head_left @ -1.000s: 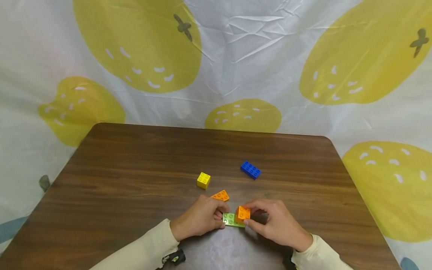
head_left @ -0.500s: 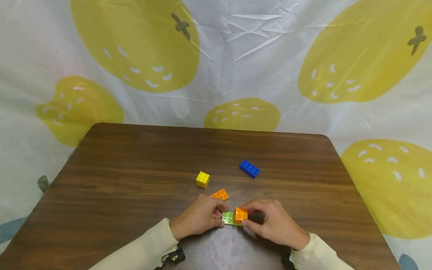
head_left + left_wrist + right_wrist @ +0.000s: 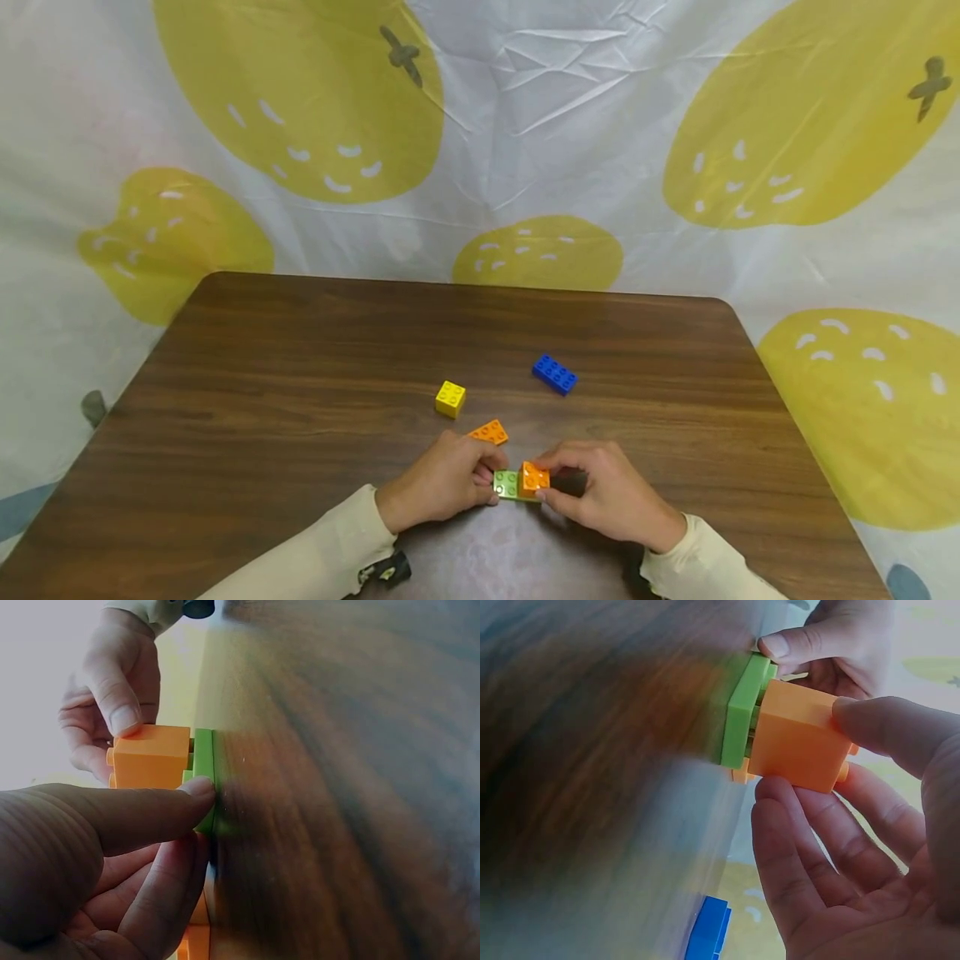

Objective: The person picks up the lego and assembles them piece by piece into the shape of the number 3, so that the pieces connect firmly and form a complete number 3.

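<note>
A flat light-green building brick (image 3: pixel 506 483) lies on the table, its left end pinched between thumb and fingers of my left hand (image 3: pixel 444 483). Over its right half sits a square orange building brick (image 3: pixel 534 478). My right hand (image 3: pixel 611 492) pinches that orange brick by its sides, thumb on the near side and fingers on the far side. In the right wrist view a narrow gap with green studs (image 3: pixel 754 724) shows between the two bricks. The left wrist view shows the left thumb (image 3: pixel 196 787) against the green brick's edge.
A flat orange brick (image 3: pixel 491 432) lies just beyond the left hand, partly hidden by it. Farther back are a yellow square brick (image 3: pixel 451 399) and a blue brick (image 3: pixel 555 374). Behind the brown table (image 3: pixel 337 333) hangs a fruit-patterned cloth (image 3: pixel 570 150).
The orange brick in my right hand has shifted slightly left and down over the green brick, mostly in the first half second. The left hand keeps its hold.
</note>
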